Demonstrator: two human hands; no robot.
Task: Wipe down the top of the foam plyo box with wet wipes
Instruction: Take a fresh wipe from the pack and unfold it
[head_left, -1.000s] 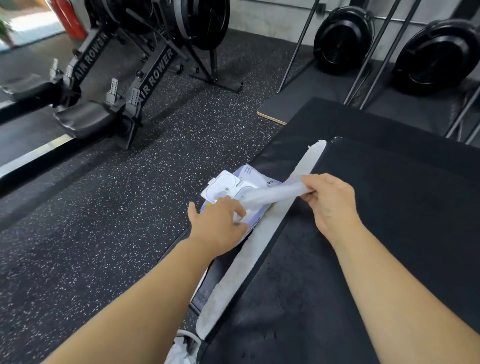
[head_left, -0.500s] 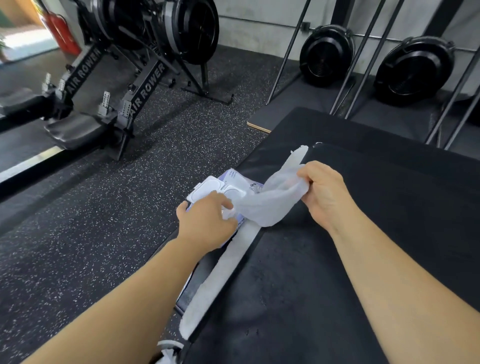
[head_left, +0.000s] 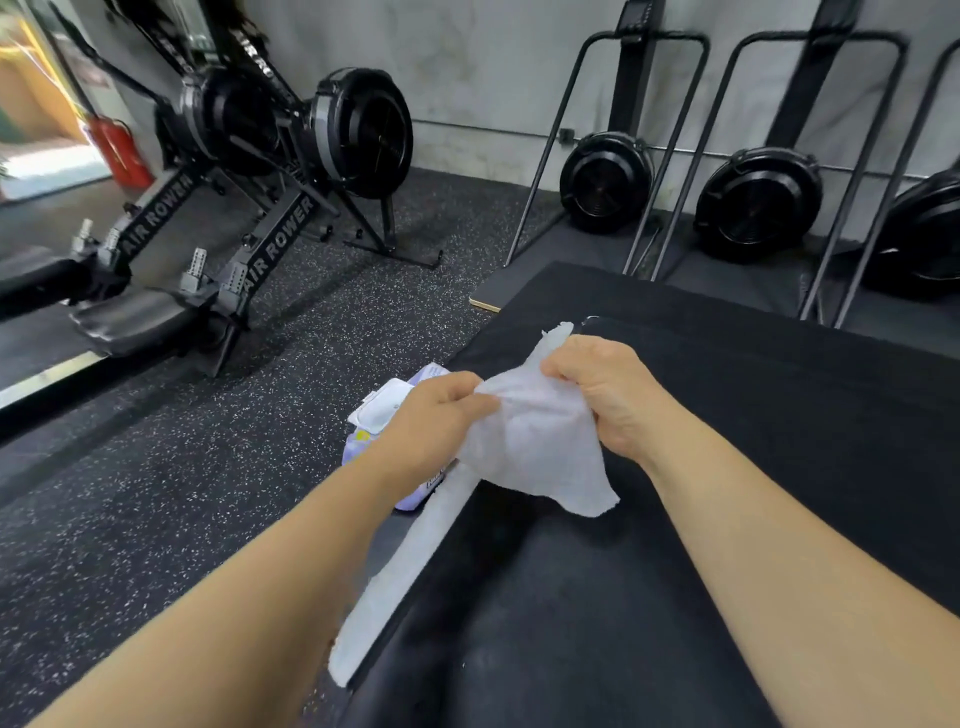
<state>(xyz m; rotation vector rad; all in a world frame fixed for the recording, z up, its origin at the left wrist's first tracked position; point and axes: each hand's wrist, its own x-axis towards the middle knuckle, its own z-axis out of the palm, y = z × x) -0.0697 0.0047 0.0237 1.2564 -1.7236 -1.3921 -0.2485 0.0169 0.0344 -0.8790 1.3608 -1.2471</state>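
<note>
Head view: both hands pinch one white wet wipe (head_left: 540, 447) held just above the black foam plyo box (head_left: 753, 467) top. The left hand (head_left: 434, 421) grips its left edge and the right hand (head_left: 610, 395) its upper right, with the sheet spread between them. The wipes pack (head_left: 382, 410) sits at the box's left side, partly hidden behind the left hand.

The left arm (head_left: 249, 597) and the right arm (head_left: 769, 530) reach forward, bare. The left hand (head_left: 434, 415) and the right hand (head_left: 610, 395) are close together. The fingers (head_left: 467, 388) of each hand are curled and pinch the wet wipe (head_left: 535, 447), which hangs just below the fingers.
</note>
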